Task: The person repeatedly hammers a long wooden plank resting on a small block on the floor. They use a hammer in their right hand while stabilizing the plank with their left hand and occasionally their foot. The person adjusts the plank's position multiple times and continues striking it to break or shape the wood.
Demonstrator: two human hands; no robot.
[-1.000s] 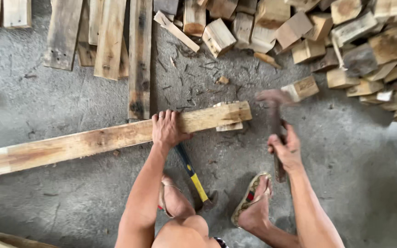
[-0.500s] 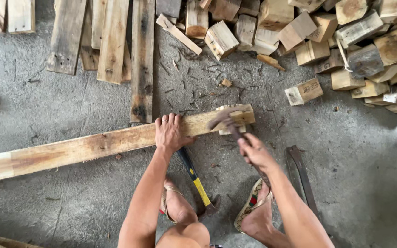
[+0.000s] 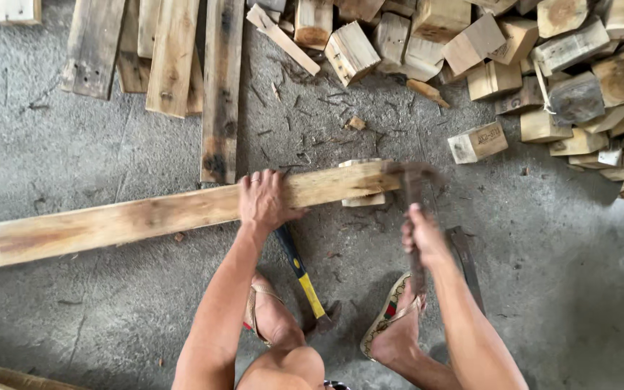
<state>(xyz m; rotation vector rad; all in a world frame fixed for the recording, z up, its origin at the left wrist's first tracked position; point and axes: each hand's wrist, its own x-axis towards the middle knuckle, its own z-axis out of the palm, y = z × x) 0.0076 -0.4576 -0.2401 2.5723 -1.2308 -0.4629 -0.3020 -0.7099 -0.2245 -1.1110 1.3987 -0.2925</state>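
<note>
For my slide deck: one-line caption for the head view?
Left hand pins a long plank on concrete while the right hand swings a hammer at its end.

Left hand (image 3: 265, 202) is pressed flat on a long wooden plank (image 3: 146, 217) that runs across the concrete floor (image 3: 565, 289) from 9 o'clock toward the middle. Right hand (image 3: 422, 235) grips a hammer (image 3: 414, 209), its head blurred right at the plank's end, looks like it's touching the wood but hard to say. A small block (image 3: 364, 198) sits under that end. Second hammer with a yellow-and-black handle (image 3: 301, 271) lies between the sandalled feet at 6 o'clock. Pile of wood blocks (image 3: 543, 72) at 1 o'clock, loose boards (image 3: 175, 65) at 11.
</note>
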